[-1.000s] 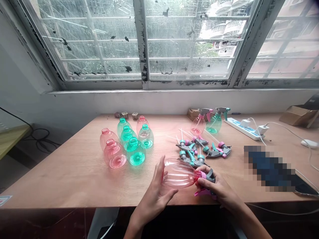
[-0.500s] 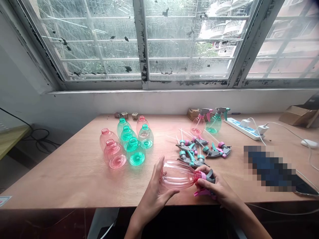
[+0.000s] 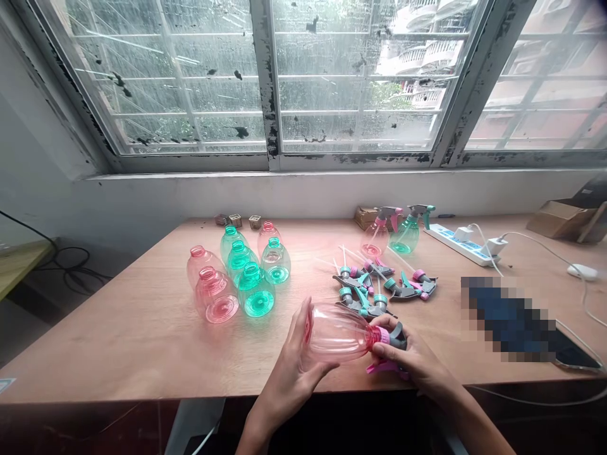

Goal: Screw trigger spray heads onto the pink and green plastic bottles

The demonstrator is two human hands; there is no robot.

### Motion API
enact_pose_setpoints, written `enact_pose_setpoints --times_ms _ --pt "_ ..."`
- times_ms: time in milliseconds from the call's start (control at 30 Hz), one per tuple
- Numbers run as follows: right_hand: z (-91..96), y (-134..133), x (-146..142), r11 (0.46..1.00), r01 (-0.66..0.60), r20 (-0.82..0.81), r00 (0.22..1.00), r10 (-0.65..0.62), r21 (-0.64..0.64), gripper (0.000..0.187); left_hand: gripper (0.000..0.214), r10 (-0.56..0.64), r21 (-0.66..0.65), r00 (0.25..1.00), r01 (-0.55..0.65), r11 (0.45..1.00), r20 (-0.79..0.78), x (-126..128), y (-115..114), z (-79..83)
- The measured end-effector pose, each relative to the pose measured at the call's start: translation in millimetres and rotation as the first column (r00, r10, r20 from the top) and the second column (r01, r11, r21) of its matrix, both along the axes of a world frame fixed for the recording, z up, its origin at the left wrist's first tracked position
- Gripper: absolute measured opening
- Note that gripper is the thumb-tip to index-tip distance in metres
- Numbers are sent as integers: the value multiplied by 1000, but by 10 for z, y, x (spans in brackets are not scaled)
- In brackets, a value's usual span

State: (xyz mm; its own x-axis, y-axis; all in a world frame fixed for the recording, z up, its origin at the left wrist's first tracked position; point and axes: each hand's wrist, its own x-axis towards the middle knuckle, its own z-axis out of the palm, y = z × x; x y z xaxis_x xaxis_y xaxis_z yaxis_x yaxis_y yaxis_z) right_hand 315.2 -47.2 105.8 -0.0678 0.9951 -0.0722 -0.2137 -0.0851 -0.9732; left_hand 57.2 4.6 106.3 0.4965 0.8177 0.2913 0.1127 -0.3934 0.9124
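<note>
I hold a clear pink bottle [image 3: 337,333] on its side just above the wooden table [image 3: 142,335]. My left hand [image 3: 294,373] is wrapped round the bottle's body from below. My right hand [image 3: 411,360] grips the grey and pink spray head [image 3: 396,344] at the bottle's neck. A pile of loose spray heads [image 3: 379,287] lies just behind the bottle.
Several empty pink and green bottles [image 3: 237,275] stand at the left. Two bottles with spray heads [image 3: 393,230] stand at the back, by a power strip [image 3: 462,245]. A dark blurred object [image 3: 515,322], a mouse [image 3: 582,272] and a cardboard box [image 3: 562,218] are on the right.
The bottle has tipped slightly in my hands and the view has shifted a little; my grip on both parts is the same.
</note>
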Motion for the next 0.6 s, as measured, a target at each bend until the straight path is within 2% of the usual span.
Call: enact_pose_setpoints --times_ms 133,300,400,600 --pt "7 3 -3 1000 -7 -3 1000 7 -6 39 87 -26 3 1000 26 1000 -16 -3 -13 -18" --pt "20 -8 5 1000 -23 -8 1000 23 1 40 105 -40 -68 998 37 997 -40 -5 -44 34" --pt "20 -8 14 999 -42 20 999 42 9 39 108 -34 -91 999 32 995 -30 -6 -45 47" --pt "16 7 5 1000 13 4 1000 -13 13 40 101 -40 -40 999 39 998 -31 -7 8 -22"
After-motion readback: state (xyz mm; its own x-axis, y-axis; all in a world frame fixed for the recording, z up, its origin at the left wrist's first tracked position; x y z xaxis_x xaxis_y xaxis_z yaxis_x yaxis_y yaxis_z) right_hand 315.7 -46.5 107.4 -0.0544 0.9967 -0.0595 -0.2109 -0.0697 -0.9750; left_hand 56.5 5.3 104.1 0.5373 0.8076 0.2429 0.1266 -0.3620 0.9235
